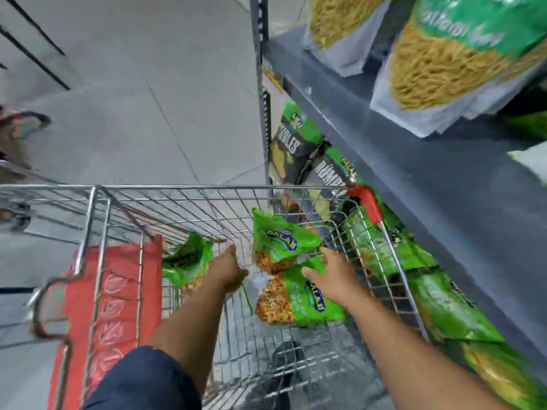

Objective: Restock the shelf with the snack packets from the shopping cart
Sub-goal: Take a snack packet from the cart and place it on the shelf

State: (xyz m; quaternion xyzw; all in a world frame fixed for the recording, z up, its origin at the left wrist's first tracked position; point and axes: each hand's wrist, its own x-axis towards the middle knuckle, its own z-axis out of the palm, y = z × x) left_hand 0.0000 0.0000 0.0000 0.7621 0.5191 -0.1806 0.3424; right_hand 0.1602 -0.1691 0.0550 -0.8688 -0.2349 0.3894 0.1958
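Both arms down inside the silver wire shopping cart (189, 202); left hand (228, 270) open, empty, just beside a green snack packet (186, 261) at the red seat flap (118, 291). Right hand (334, 279) open, fingers spread, resting on the nearer green snack packet (296, 303); a third green packet (281, 241) touching it behind; grey metal shelf (414, 161) at right.

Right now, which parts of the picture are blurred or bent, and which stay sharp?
Head view: the wide lens bends the shelf edge and cart rim; the left border and the red flap smear with motion blur; the green packets and both hands, left hand, right hand, are fairly sharp, though the print is soft.
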